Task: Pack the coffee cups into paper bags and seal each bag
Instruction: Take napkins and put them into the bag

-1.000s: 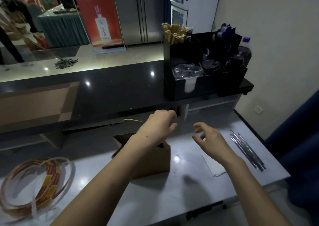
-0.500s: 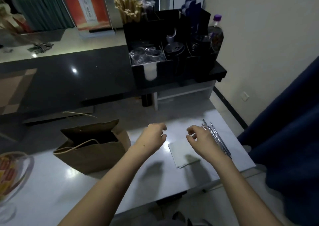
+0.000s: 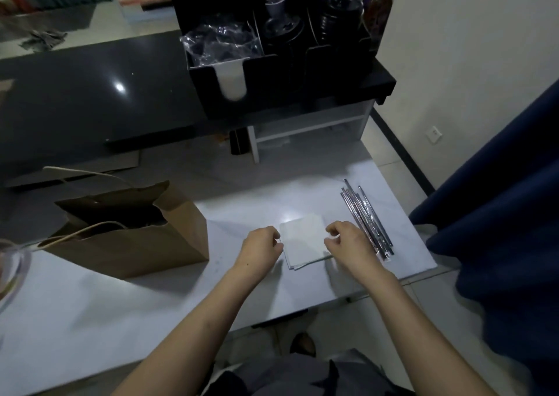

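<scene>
Both hands hover low over the desk (image 3: 121, 305). The left hand (image 3: 261, 249) sits loosely curled and empty at one edge of a small stack of white napkins (image 3: 304, 241); the right hand (image 3: 348, 246), fingers pinched but holding nothing, sits at the other. They seem about to pick a napkin off the stack, a side step before sealing. That calls for peeling one sheet free. Just right of the right hand lie wrapped straws (image 3: 367, 220). Left of the left hand stands the paper bag (image 3: 136, 244), mouth open, contents too dark to tell. Beyond both hands stands a black organiser (image 3: 272, 78).
</scene>
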The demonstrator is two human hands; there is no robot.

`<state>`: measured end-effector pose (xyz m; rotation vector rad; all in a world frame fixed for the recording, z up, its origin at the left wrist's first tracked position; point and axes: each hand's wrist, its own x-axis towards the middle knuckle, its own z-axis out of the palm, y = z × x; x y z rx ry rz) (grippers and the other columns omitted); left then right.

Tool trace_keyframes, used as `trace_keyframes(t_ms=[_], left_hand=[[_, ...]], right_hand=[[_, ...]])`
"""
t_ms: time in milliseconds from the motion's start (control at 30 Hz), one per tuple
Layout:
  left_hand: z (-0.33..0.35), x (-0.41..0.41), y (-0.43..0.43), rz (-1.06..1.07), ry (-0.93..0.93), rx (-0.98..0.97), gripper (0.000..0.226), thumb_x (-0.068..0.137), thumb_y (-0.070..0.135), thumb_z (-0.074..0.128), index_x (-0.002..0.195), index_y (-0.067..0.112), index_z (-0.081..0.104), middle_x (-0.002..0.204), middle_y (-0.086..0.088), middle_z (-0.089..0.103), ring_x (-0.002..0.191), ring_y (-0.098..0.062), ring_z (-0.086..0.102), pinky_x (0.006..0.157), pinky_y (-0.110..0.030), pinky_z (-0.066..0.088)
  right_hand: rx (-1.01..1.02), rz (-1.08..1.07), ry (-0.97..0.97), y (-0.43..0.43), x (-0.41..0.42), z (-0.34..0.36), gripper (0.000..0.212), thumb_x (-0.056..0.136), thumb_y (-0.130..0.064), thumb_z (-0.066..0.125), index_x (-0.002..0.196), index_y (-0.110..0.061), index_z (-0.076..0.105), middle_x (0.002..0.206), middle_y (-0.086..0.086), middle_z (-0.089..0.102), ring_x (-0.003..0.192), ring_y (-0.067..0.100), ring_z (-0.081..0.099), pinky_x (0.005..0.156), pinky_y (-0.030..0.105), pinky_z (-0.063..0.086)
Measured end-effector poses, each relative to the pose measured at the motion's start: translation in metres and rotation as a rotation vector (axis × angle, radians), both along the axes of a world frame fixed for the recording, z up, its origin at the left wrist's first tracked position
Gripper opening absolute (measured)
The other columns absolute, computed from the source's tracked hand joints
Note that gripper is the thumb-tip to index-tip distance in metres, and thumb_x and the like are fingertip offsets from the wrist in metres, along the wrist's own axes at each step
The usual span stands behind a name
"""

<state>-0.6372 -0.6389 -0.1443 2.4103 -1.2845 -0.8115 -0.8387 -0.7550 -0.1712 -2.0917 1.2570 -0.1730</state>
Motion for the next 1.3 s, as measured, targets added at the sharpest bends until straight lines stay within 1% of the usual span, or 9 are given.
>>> trace_keyframes(t_ms=[133, 300, 400, 500, 700, 933, 1100, 1167, 1300], left_hand=[[-0.02, -0.014, 0.01, 0.12, 0.088, 0.028, 0.021, 0.093, 0.015, 0.057, 0.106, 0.01, 0.073, 0.097, -0.004, 0.074, 0.096, -0.026, 0.068, 0.083, -0.034, 0.054], [-0.031, -0.022, 0.013, 0.278, 0.242, -0.024, 0.014, 0.09, 0.012, 0.064, 0.098, 0.016, 0.074, 0.088, -0.001, 0.077, 0.092, -0.018, 0.071, 0.08, -0.022, 0.048], [-0.037, -0.022, 0.014, 0.357, 0.373, -0.053, 0.02, 0.09, 0.005, 0.061, 0.081, 0.022, 0.066, 0.066, -0.005, 0.075, 0.07, -0.021, 0.075, 0.08, -0.033, 0.061], [-0.043, -0.02, 0.017, 0.381, 0.425, -0.082, 0.017, 0.091, 0.004, 0.06, 0.085, 0.015, 0.071, 0.062, -0.006, 0.073, 0.057, -0.019, 0.069, 0.077, -0.042, 0.064], [-0.044, -0.021, 0.017, 0.41, 0.48, -0.1, 0.013, 0.094, 0.01, 0.062, 0.086, 0.01, 0.072, 0.062, -0.006, 0.072, 0.054, -0.019, 0.065, 0.072, -0.039, 0.061], [-0.039, -0.026, 0.016, 0.514, 0.656, -0.103, 0.025, 0.096, 0.01, 0.065, 0.073, 0.0, 0.069, 0.059, -0.013, 0.063, 0.055, -0.027, 0.056, 0.062, -0.039, 0.057], [-0.037, -0.027, 0.017, 0.505, 0.672, -0.092, 0.037, 0.097, 0.022, 0.07, 0.065, 0.005, 0.066, 0.059, -0.015, 0.064, 0.053, -0.027, 0.055, 0.06, -0.039, 0.058], [-0.035, -0.027, 0.014, 0.46, 0.594, -0.078, 0.038, 0.095, 0.024, 0.072, 0.061, 0.009, 0.066, 0.056, -0.01, 0.065, 0.051, -0.023, 0.056, 0.06, -0.031, 0.054], [-0.03, -0.025, 0.008, 0.399, 0.432, -0.062, 0.019, 0.089, 0.023, 0.074, 0.072, 0.015, 0.071, 0.065, 0.003, 0.068, 0.064, -0.016, 0.061, 0.064, -0.026, 0.048]], right_hand=[[0.04, -0.08, 0.005, 0.005, -0.003, -0.015, 0.026, 0.093, -0.022, 0.074, 0.115, -0.01, 0.067, 0.103, 0.003, 0.063, 0.089, 0.016, 0.058, 0.078, 0.029, 0.043], [0.115, -0.151, -0.013, 0.008, -0.001, -0.025, 0.024, 0.088, -0.019, 0.078, 0.109, -0.014, 0.067, 0.088, -0.001, 0.065, 0.088, 0.021, 0.063, 0.078, 0.032, 0.049], [0.141, -0.188, -0.044, 0.008, -0.002, -0.03, 0.023, 0.088, -0.015, 0.076, 0.109, -0.015, 0.069, 0.084, -0.004, 0.064, 0.083, 0.018, 0.063, 0.074, 0.027, 0.046], [0.151, -0.213, -0.056, 0.01, -0.003, -0.032, 0.019, 0.089, -0.016, 0.075, 0.107, -0.016, 0.069, 0.082, -0.006, 0.064, 0.081, 0.016, 0.062, 0.073, 0.026, 0.045], [0.16, -0.216, -0.062, 0.009, -0.002, -0.031, 0.015, 0.093, -0.021, 0.073, 0.106, -0.016, 0.071, 0.08, -0.009, 0.063, 0.077, 0.009, 0.059, 0.066, 0.022, 0.042], [0.17, -0.243, -0.084, 0.011, -0.003, -0.032, 0.016, 0.092, -0.02, 0.073, 0.107, -0.014, 0.072, 0.079, -0.007, 0.063, 0.074, 0.004, 0.058, 0.063, 0.014, 0.041], [0.188, -0.244, -0.084, 0.012, -0.004, -0.029, 0.013, 0.092, -0.021, 0.073, 0.104, -0.016, 0.071, 0.08, -0.006, 0.064, 0.073, 0.002, 0.058, 0.061, 0.012, 0.04], [0.193, -0.244, -0.096, 0.013, -0.004, -0.028, 0.013, 0.091, -0.02, 0.073, 0.103, -0.015, 0.071, 0.08, -0.005, 0.064, 0.074, 0.005, 0.058, 0.063, 0.014, 0.042], [0.215, -0.247, -0.117, 0.014, -0.005, -0.025, 0.014, 0.091, -0.019, 0.072, 0.104, -0.014, 0.071, 0.08, -0.003, 0.065, 0.075, 0.009, 0.06, 0.073, 0.028, 0.053]])
